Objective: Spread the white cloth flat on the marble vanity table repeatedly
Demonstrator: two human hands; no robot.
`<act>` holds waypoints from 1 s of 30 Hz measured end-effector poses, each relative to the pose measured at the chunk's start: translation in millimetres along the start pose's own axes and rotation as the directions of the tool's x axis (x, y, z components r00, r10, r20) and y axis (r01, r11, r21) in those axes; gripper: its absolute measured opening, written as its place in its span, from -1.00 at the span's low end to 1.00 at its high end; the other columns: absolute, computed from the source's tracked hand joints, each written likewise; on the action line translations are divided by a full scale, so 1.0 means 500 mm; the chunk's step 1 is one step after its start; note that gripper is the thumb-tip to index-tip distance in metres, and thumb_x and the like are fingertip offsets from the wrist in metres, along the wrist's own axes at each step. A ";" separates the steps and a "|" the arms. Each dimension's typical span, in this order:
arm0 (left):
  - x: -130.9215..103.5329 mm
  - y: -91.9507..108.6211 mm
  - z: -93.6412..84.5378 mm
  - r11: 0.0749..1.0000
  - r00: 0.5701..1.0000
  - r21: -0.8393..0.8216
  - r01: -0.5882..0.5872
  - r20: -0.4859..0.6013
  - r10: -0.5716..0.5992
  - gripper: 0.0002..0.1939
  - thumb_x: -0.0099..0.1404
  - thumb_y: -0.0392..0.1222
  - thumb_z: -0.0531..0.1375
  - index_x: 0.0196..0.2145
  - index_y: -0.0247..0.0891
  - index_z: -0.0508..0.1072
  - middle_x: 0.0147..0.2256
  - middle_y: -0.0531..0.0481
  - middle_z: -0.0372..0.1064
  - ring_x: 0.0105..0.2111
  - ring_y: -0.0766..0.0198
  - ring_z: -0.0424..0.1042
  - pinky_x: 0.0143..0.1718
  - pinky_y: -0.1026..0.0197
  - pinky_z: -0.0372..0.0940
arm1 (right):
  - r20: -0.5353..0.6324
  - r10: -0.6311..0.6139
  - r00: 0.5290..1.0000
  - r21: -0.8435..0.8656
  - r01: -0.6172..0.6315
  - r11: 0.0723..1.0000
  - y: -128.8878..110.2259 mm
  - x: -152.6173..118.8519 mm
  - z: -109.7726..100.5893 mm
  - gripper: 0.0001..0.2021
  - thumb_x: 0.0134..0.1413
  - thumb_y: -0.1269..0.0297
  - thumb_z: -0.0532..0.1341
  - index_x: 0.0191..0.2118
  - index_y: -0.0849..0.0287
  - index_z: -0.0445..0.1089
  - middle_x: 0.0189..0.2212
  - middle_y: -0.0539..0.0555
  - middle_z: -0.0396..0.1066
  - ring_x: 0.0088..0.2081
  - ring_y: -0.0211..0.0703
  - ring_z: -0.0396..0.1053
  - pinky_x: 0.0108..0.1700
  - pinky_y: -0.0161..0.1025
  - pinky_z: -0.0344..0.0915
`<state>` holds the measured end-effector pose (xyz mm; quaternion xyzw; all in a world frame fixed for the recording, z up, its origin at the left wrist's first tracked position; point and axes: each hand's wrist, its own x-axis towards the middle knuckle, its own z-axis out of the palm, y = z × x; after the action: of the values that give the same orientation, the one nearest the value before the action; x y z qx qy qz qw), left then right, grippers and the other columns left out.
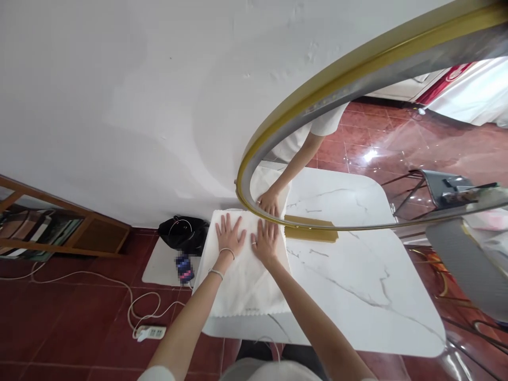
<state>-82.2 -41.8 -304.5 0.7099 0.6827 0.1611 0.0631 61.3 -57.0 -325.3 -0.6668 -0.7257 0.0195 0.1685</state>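
Note:
A cream-coloured cloth (250, 286) with a scalloped edge lies flat over the left part of a white marble-patterned table (357, 296). My left hand (230, 235) rests palm down on it, fingers spread, with bracelets at the wrist. Beside it, my right hand (265, 242) also lies flat on the cloth, a ring on one finger. Its fingertips reach close to the lower rim of a round gold-framed mirror (254, 153). Neither hand grips anything.
The mirror stands at the table's back, reflecting my arm and the room. A gold base (313, 229) sits below its rim. On the floor at left are a black bag (186, 233), a power strip (151, 332) with loose cables and a wooden shelf (95, 233). Grey chairs (472, 264) stand right.

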 end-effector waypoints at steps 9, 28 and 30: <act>0.109 -0.006 -0.001 0.999 0.999 0.002 -0.044 0.028 0.043 -0.53 0.36 -0.04 0.00 0.19 -0.11 0.29 0.30 -0.16 0.00 0.32 -0.12 -0.12 0.28 -0.30 -0.25 | 0.095 0.053 0.994 -0.007 -0.052 0.999 -0.012 0.123 0.022 -0.45 0.29 0.15 -0.12 0.22 0.45 0.18 0.06 0.45 0.33 0.15 0.30 0.18 0.17 0.22 -0.02; 0.051 -0.016 -0.010 0.975 0.968 -0.040 -0.218 0.120 0.222 -0.54 0.39 -0.22 -0.08 0.20 -0.07 0.26 0.31 -0.01 0.01 0.32 0.20 -0.07 0.32 -0.08 -0.18 | 0.125 -0.132 0.983 0.013 0.131 0.991 -0.015 0.075 0.010 -0.44 0.29 0.15 -0.09 0.32 0.31 0.04 0.30 0.24 0.04 0.29 0.13 -0.05 0.27 0.08 -0.12; 0.046 -0.025 -0.014 0.991 0.988 -0.026 -0.131 0.079 0.132 -0.56 0.40 -0.18 -0.08 0.18 -0.15 0.30 0.30 -0.10 0.03 0.31 0.14 -0.04 0.31 -0.10 -0.16 | 0.113 -0.124 0.986 0.006 0.124 0.992 -0.017 0.096 0.015 -0.44 0.29 0.15 -0.08 0.31 0.32 0.03 0.29 0.26 0.06 0.27 0.15 -0.02 0.24 0.08 -0.08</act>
<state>-96.1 -19.3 -298.4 0.7586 0.6296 0.1432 0.0872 48.2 -9.4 -319.8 -0.6182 -0.7743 0.0463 0.1274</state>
